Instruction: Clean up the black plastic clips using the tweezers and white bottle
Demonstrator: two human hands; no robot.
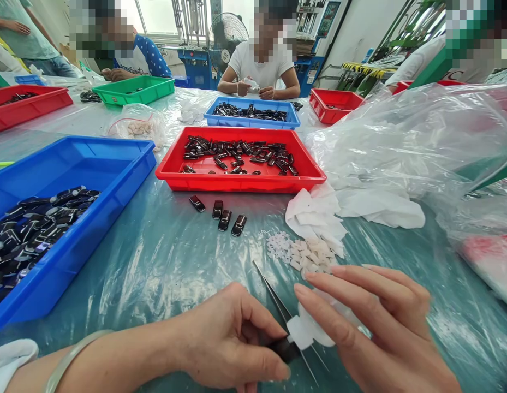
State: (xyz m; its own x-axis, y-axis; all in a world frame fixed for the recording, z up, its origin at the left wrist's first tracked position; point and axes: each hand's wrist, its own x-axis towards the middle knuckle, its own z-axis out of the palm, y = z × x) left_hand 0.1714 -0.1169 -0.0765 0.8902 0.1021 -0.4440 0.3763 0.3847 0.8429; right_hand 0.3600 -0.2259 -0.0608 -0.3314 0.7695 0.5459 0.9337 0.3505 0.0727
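Note:
My left hand is closed on a small glossy black plastic part, held low over the table. Against that part's right end is a white tab-like piece; I cannot tell whether it is attached. My right hand has its fingers stretched out just to the right, thumb hidden. A thin white, partly see-through piece shows behind its fingers, blurred. Metal tweezers lie on the table between the hands, partly covered. Several black parts and a heap of small pale pieces lie beyond.
A red tray of black parts stands ahead, a blue tray at left. White wipes and plastic bags lie on the right. Across the table, a person in a white shirt works behind another blue tray.

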